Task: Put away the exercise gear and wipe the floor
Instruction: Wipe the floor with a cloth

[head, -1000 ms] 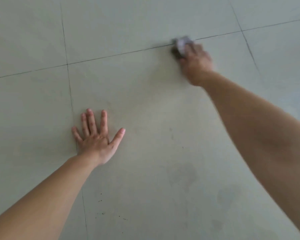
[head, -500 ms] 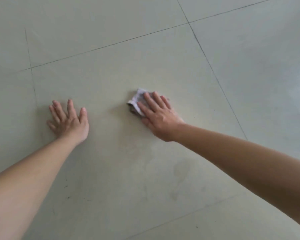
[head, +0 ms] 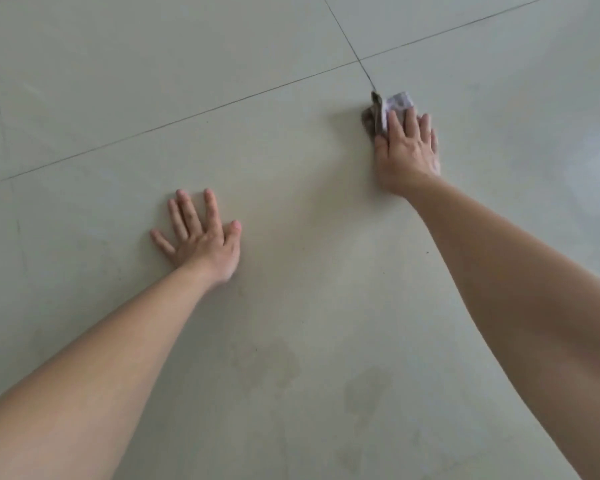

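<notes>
Your right hand [head: 407, 150] lies flat, fingers straight, pressing one crumpled pale cloth [head: 394, 105] onto the floor [head: 84, 81]. The cloth sits on a grout line, just below where two dark grout lines [head: 222, 106] cross. Your left hand [head: 201, 237] is spread open, palm down, well apart from the cloth. Smooth, faintly glossy tile stretches wide around both hands. Two dull smudges [head: 264, 365] sit between your forearms.
</notes>
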Available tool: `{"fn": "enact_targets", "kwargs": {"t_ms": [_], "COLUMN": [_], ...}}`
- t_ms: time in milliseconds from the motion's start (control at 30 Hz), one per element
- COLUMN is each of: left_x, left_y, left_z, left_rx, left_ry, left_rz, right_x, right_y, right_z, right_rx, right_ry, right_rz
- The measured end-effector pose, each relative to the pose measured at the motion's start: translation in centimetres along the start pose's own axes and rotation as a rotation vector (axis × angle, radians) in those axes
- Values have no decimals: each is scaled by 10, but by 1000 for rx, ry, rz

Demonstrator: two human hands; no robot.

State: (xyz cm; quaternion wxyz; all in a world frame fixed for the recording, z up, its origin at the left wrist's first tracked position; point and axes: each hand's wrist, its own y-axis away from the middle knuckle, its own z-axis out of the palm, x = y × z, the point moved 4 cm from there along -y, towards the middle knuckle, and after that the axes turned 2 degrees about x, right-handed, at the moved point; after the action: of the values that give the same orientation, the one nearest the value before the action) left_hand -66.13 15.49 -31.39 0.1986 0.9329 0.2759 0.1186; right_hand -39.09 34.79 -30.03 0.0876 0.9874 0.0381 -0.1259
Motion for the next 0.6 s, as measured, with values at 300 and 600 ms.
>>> {"fn": "enact_targets", "kwargs": {"t_ms": [300,600], "left_x": [0,0], "left_y": [1,0], "left_z": [0,-1], "left_rx": [-60,-152], "left_ry": [-7,-41], "left_rz": [-28,-57], "right_x": [-184,-87], "right_y": [-29,-103], "right_z": [43,7], "right_rx": [-106,-19], "right_ry": [2,9], "right_rz": [-487,-310]}}
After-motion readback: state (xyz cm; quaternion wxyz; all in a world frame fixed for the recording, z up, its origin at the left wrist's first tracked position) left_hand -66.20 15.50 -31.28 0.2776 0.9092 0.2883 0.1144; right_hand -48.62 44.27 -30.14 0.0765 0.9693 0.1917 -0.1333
